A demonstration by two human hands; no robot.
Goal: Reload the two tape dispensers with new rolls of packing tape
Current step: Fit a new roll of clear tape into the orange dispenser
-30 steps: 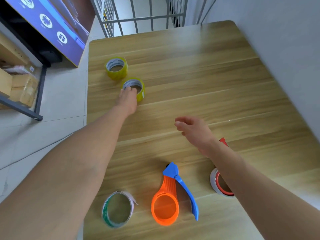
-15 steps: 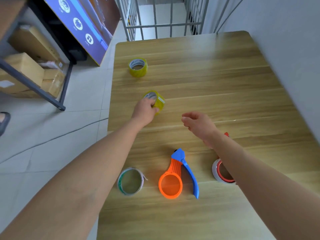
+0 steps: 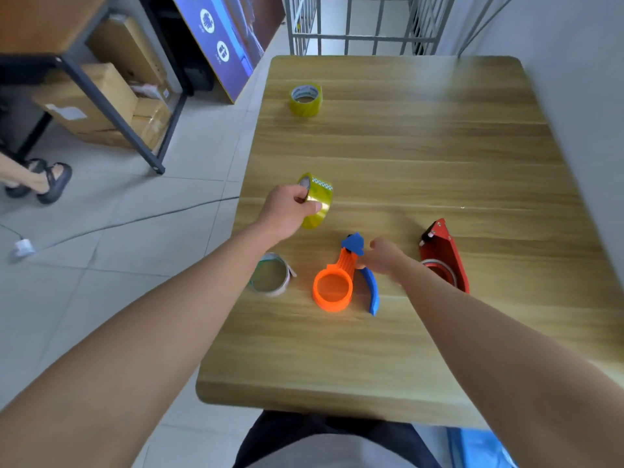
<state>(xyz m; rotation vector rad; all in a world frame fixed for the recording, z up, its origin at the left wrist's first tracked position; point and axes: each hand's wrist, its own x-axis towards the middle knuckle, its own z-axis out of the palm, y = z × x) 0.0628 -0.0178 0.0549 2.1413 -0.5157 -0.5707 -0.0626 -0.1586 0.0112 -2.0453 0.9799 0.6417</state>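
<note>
My left hand (image 3: 287, 209) grips a yellow tape roll (image 3: 319, 202), lifted and tilted on edge above the wooden table (image 3: 439, 146). A second yellow roll (image 3: 305, 100) stands at the table's far left. My right hand (image 3: 383, 260) reaches down onto the orange and blue tape dispenser (image 3: 339, 282), its fingers touching the handle; whether they curl round it is unclear. The red dispenser (image 3: 444, 253) lies just right of that hand, partly hidden by my forearm. An empty, nearly spent tape core (image 3: 271, 273) lies left of the orange dispenser.
A grey wall (image 3: 574, 79) runs along the table's right edge. Metal railings (image 3: 354, 21) stand beyond the far edge. Left of the table are a shelf with cardboard boxes (image 3: 101, 96), a cable on the tiled floor (image 3: 135, 221) and another person's sandalled feet (image 3: 40, 179).
My left hand picked the yellow roll up off the table and carried it nearer, tilting it on edge. My right hand dropped from mid-air to the orange dispenser's handle.
</note>
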